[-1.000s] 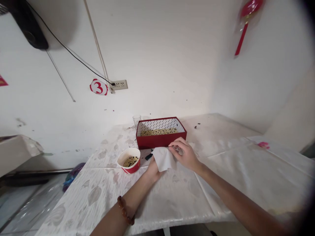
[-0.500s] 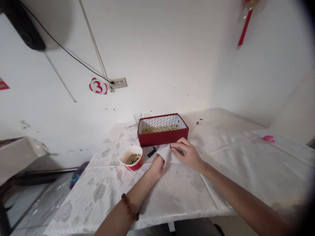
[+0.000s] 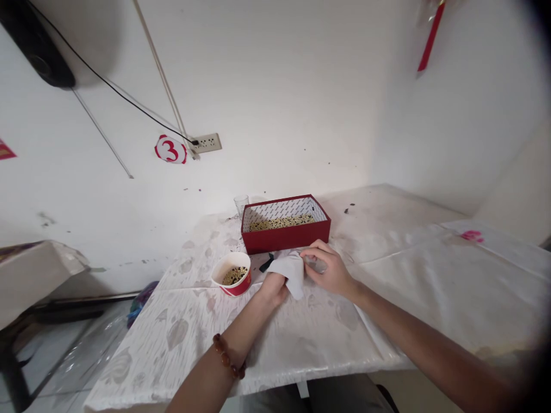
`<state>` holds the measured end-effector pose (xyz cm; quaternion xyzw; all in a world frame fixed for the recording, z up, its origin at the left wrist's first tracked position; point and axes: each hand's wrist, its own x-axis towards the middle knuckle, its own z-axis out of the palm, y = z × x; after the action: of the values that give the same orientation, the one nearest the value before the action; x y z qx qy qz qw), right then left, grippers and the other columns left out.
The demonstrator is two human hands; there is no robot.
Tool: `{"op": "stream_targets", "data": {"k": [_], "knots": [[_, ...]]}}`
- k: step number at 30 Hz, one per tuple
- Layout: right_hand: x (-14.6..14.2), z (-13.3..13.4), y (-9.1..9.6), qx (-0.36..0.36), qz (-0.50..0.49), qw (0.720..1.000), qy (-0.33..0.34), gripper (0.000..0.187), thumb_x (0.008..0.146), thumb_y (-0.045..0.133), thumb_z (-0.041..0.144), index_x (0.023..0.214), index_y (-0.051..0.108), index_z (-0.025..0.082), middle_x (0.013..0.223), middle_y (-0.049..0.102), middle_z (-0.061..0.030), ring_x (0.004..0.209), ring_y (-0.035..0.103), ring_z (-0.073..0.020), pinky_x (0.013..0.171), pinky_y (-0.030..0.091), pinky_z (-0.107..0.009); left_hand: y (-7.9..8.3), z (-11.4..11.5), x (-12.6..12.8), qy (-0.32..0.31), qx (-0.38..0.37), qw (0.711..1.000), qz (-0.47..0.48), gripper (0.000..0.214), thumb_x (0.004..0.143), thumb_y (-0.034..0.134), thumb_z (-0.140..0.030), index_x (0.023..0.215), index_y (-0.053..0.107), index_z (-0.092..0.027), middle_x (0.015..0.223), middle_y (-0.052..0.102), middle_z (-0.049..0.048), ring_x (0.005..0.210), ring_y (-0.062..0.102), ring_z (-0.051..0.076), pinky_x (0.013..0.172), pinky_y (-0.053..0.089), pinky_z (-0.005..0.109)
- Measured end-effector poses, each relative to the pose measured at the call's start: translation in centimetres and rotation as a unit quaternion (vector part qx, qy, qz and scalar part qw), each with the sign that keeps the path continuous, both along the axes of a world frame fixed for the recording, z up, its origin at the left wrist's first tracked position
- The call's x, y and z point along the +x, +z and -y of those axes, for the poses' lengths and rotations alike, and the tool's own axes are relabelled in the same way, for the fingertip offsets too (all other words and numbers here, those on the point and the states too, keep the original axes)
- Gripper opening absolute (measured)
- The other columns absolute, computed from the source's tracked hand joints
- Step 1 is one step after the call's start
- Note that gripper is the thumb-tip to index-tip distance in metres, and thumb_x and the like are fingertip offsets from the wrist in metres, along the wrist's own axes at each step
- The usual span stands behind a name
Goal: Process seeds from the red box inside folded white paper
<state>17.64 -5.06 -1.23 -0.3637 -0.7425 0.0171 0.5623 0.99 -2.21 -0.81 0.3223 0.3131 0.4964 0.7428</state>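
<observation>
One white cloth (image 3: 289, 268) drapes over the left hand (image 3: 272, 289), whose grip I cannot tell; the right hand (image 3: 330, 269) pinches its edge near the red box (image 3: 288, 238). The cloth's front now hangs lower than before.

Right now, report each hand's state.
Left hand: pale cloth draped over it; grip hidden.
Right hand: curled at the cloth's edge; cannot tell what it pinches.

- Soft indoor light
- Wall (image 3: 275, 103) brightest mid-frame, greyer right
- Soft shadow beside black fixture (image 3: 38, 51)
- Faint glare, tablecloth (image 3: 327, 344) front edge
- Right edge dark, blurred; wide-angle stretch
</observation>
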Motion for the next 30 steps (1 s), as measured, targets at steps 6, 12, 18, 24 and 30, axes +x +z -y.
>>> {"op": "stream_targets", "data": {"k": [6,12,18,24,30], "knots": [[0.08,0.11,-0.02,0.017,0.038,0.999,-0.032,0.026,0.091,0.063,0.009,0.11,0.067,0.026,0.1,0.063,-0.0054,0.088,0.064,-0.021,0.077,0.056,-0.036,-0.08,-0.05,-0.19,-0.049,0.081,0.995,-0.024,0.029,0.065,0.092,-0.029,0.088,0.078,-0.02,0.098,0.079,0.0077,0.108,0.069,0.029,0.097,0.055,0.038],[-0.08,-0.04,-0.25,0.028,0.064,0.994,-0.086,0.024,0.09,0.065,0.011,0.108,0.068,0.027,0.099,0.064,-0.0058,0.091,0.066,-0.0234,0.081,0.056,-0.039,-0.04,0.37,0.05,-0.036,0.124,0.991,-0.046,0.027,0.069,0.088,-0.03,0.093,0.078,-0.021,0.105,0.079,0.0089,0.118,0.066,0.031,0.108,0.048,0.042],[-0.22,0.04,0.13,0.015,0.028,0.998,-0.057,0.02,0.093,0.065,0.013,0.106,0.07,0.027,0.097,0.064,-0.0051,0.09,0.066,-0.022,0.079,0.057,-0.038,-0.31,0.21,-0.17,-0.002,0.051,0.998,-0.042,0.038,0.068,0.082,-0.025,0.105,0.075,-0.023,0.107,0.078,0.0084,0.115,0.067,0.029,0.105,0.048,0.043],[-0.23,0.11,0.21,0.012,0.015,0.999,-0.047,0.022,0.092,0.064,0.011,0.106,0.07,0.027,0.097,0.065,-0.0048,0.089,0.067,-0.0216,0.078,0.057,-0.037,-0.34,0.33,-0.45,0.011,0.04,0.996,-0.079,0.03,0.065,0.078,-0.022,0.095,0.077,-0.02,0.099,0.079,0.0067,0.094,0.067,0.023,0.082,0.052,0.032],[-0.11,-0.1,0.0,0.004,0.017,0.999,-0.029,0.021,0.093,0.063,0.011,0.106,0.07,0.026,0.098,0.064,-0.0048,0.089,0.066,-0.0208,0.077,0.057,-0.035,-0.37,0.21,-0.43,-0.013,0.077,0.994,-0.075,0.028,0.061,0.082,-0.023,0.089,0.078,-0.019,0.102,0.08,0.0078,0.09,0.066,0.021,0.076,0.05,0.029]]}}
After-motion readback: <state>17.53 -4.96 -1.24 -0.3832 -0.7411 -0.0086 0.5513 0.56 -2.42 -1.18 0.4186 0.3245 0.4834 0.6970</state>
